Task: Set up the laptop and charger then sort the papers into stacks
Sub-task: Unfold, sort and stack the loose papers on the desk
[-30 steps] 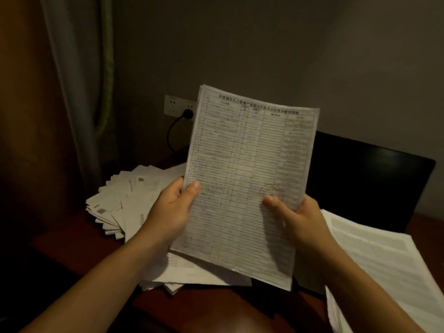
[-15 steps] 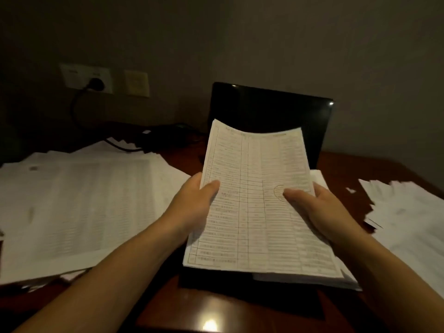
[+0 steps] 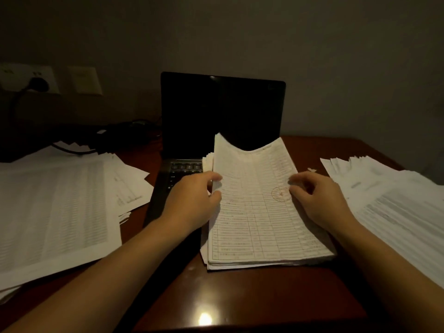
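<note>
A black laptop [image 3: 222, 111] stands open with a dark screen at the middle of the wooden desk [image 3: 240, 296]. A stack of tabled forms [image 3: 262, 227] with a red stamp lies over the right part of its keyboard, and the top sheet's far end curls up against the screen. My left hand [image 3: 192, 200] touches the top sheet's left edge with loosely curled fingertips. At the right edge my right hand [image 3: 317, 198] does the same. The charger plug [image 3: 37, 84] sits in a wall socket, its cable [image 3: 72, 150] running along the back.
A wide pile of printed sheets [image 3: 48, 207] covers the desk's left side. Another spread pile of papers [image 3: 396, 207] fills the right side. A small paper scrap [image 3: 312, 169] lies beside the laptop. A blank wall plate [image 3: 84, 80] is next to the socket.
I turned from the left pile toward the laptop. The sheet held up in both hands came down onto the stack on the laptop, and my fingers have loosened at its edges.
</note>
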A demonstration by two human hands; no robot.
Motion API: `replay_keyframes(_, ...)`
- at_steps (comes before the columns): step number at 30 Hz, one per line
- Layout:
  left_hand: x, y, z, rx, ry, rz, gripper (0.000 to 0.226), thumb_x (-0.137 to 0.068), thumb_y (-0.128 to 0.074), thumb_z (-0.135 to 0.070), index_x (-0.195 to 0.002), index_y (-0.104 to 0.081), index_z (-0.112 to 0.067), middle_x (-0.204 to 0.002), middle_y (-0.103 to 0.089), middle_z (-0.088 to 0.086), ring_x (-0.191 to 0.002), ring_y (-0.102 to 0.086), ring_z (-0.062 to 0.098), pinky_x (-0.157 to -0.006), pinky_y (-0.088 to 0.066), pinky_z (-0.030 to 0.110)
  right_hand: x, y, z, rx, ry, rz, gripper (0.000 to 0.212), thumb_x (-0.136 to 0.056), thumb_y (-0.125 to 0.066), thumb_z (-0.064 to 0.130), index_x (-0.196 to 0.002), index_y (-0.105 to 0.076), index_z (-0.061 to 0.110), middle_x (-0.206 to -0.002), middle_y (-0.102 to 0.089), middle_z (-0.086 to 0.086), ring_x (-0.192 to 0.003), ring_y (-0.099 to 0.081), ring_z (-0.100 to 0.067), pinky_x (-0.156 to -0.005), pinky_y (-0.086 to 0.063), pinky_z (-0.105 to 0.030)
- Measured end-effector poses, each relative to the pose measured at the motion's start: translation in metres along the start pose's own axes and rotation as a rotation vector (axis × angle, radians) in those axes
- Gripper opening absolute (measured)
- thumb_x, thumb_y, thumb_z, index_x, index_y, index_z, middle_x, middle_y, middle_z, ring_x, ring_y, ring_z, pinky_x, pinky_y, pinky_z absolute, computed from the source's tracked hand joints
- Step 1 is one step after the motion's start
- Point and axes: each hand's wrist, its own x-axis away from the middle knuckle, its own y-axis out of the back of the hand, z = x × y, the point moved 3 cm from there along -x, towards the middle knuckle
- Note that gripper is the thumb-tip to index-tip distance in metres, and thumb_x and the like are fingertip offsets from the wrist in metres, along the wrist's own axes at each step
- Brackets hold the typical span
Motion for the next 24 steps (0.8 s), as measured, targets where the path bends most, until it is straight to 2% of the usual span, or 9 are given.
replay_keyframes(2,0.001,-0.004,0.003,-0.215,-0.032,0.004,0.029,-0.097,-0.055,-0.035,-0.124,-0.064,-0.032,-0.12,-0.059,-0.006,-0.106,-0.05,0.015,-0.091,-0.046,0.033,-0.004,-0.009,-0.006,0.188,0.036,0.087,0.026,-0.099,-0.061,0.029,-0.123,-0.066,0.023,-0.135,-0.059,0.001,-0.116,-0.055,-0.015,-0.094,-0.051,-0.032)
replay_keyframes(4,0.003,-0.007,0.008,-0.291,-0.015,0.027,0.028,-0.098,-0.05,-0.039,-0.123,-0.062,-0.034,-0.126,-0.052,-0.004,-0.117,-0.043,0.018,-0.099,-0.038,0.035,-0.004,-0.015,-0.009,0.243,0.038,0.191,0.029,-0.101,-0.055,0.031,-0.128,-0.063,0.026,-0.147,-0.05,0.001,-0.136,-0.041,-0.023,-0.114,-0.037,-0.047)
replay_keyframes(7,0.004,-0.007,0.01,-0.353,-0.037,0.027,0.03,-0.099,-0.046,-0.044,-0.125,-0.057,-0.035,-0.135,-0.045,-0.003,-0.129,-0.036,0.019,-0.105,-0.032,0.039,-0.003,-0.015,-0.008,0.245,0.036,0.225,0.036,-0.102,-0.053,0.037,-0.136,-0.057,0.029,-0.158,-0.037,0.001,-0.148,-0.026,-0.025,-0.121,-0.023,-0.052)
replay_keyframes(10,0.005,-0.007,0.014,-0.36,-0.034,0.097,0.041,-0.099,-0.04,-0.054,-0.134,-0.05,-0.034,-0.149,-0.037,0.0,-0.145,-0.02,0.021,-0.114,-0.023,0.045,0.001,-0.013,-0.001,0.278,0.081,0.187,0.042,-0.098,-0.053,0.049,-0.136,-0.057,0.031,-0.161,-0.031,0.002,-0.151,-0.02,-0.025,-0.122,-0.021,-0.057)
replay_keyframes(13,0.01,-0.011,0.021,-0.353,-0.006,0.221,0.055,-0.1,-0.028,-0.062,-0.149,-0.031,-0.038,-0.163,-0.019,0.002,-0.153,0.001,0.025,-0.121,-0.009,0.05,0.007,-0.018,0.017,0.243,0.13,0.218,0.042,-0.099,-0.05,0.051,-0.137,-0.056,0.033,-0.162,-0.031,0.004,-0.153,-0.014,-0.022,-0.124,-0.016,-0.054)
replay_keyframes(16,0.015,-0.011,0.026,-0.357,0.011,0.274,0.062,-0.099,-0.021,-0.065,-0.156,-0.013,-0.041,-0.167,-0.007,0.002,-0.153,0.01,0.024,-0.122,0.001,0.05,0.013,-0.028,0.042,0.212,0.217,0.259,0.038,-0.101,-0.051,0.044,-0.136,-0.057,0.03,-0.162,-0.031,0.003,-0.154,-0.008,-0.019,-0.124,-0.013,-0.047)
replay_keyframes(24,0.033,0.032,0.06,-0.473,0.077,0.249,0.065,-0.098,-0.017,-0.067,-0.157,-0.006,-0.042,-0.168,0.0,-0.001,-0.153,0.014,0.023,-0.122,0.004,0.054,0.03,-0.08,0.13,0.208,0.474,0.309,0.036,-0.101,-0.05,0.04,-0.135,-0.058,0.03,-0.159,-0.035,0.005,-0.153,-0.009,-0.015,-0.123,-0.012,-0.036)
